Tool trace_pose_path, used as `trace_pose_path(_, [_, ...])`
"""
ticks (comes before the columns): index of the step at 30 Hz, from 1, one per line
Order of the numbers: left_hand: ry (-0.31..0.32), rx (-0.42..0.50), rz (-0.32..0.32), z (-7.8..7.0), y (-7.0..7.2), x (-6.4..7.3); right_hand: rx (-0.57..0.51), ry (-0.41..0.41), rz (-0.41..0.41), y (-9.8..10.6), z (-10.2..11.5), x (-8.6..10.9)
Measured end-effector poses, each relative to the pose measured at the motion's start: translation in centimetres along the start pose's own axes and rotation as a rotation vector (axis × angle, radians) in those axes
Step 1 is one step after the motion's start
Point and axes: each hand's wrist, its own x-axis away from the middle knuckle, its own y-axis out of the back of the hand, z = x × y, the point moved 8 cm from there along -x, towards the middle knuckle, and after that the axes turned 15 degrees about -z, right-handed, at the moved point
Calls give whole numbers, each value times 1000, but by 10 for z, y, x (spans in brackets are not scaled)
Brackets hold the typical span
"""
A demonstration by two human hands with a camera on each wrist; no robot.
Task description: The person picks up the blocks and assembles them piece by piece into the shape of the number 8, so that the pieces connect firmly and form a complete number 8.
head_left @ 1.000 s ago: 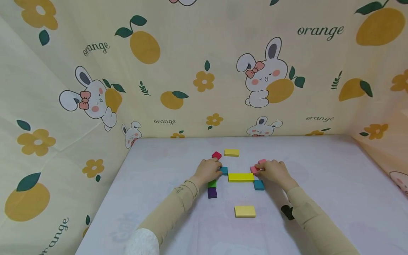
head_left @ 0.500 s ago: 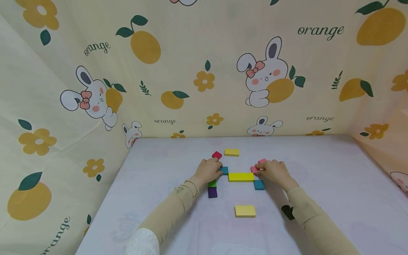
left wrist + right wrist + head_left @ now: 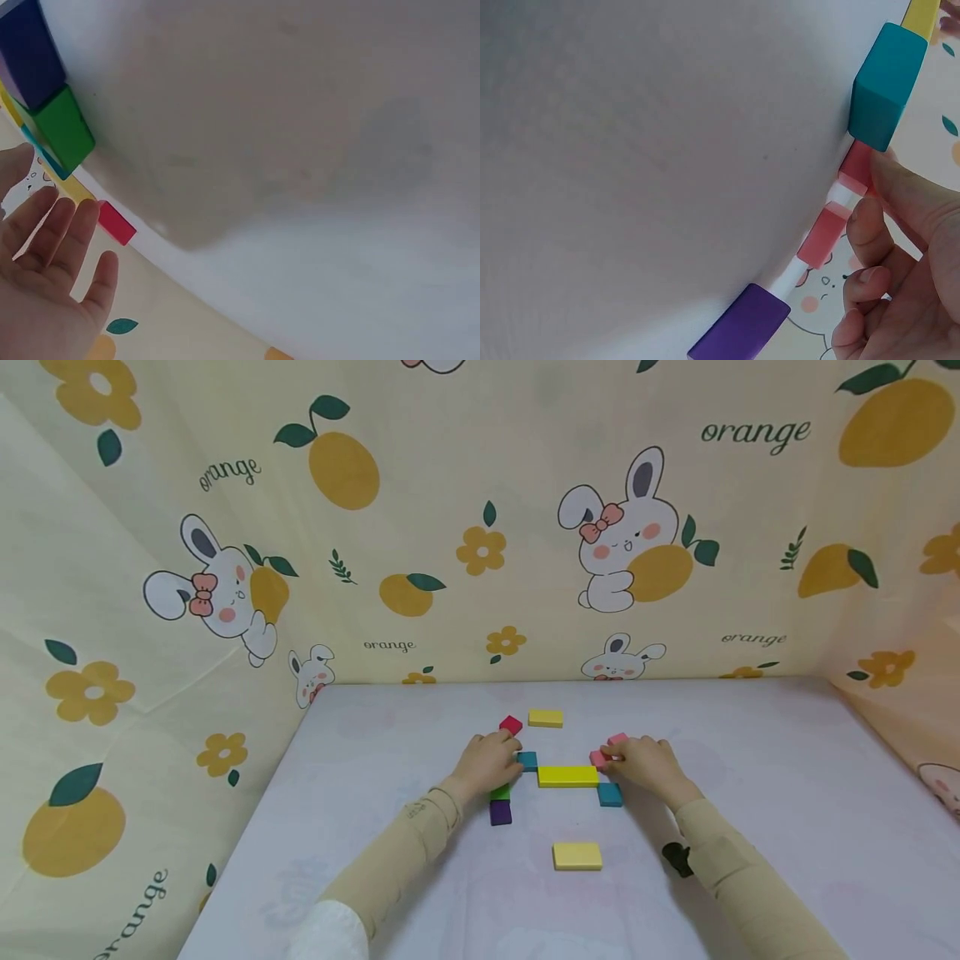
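Note:
In the head view my left hand (image 3: 486,763) reaches in from the left, thumb and index finger pinching a small blue block (image 3: 528,762). A green block (image 3: 500,792) and a purple block (image 3: 500,812) stand just nearer than it, and a red block (image 3: 511,725) lies beyond its fingers. On the right, my right hand (image 3: 648,766) pinches a pink block (image 3: 856,166) between thumb and index finger. Its other fingers are curled loosely. A long yellow block (image 3: 567,777) lies between the hands, with a second blue block (image 3: 610,794) at its right end.
One pale yellow block (image 3: 545,718) lies at the back and another pale yellow block (image 3: 577,857) in front. A second pink block (image 3: 823,235) and a purple block (image 3: 739,324) show in the right wrist view. A patterned cloth (image 3: 420,527) closes off the table's back.

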Motion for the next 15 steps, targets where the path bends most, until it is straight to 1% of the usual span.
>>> trace_pose_path(8, [10, 57, 12, 8, 8, 15, 7, 6, -2, 1, 1, 3])
trace_pose_path(13, [19, 61, 23, 15, 10, 24, 14, 0, -11, 2, 0, 2])
trace_pose_path(15, [13, 63, 23, 17, 11, 27, 12, -2, -10, 2, 1, 2])
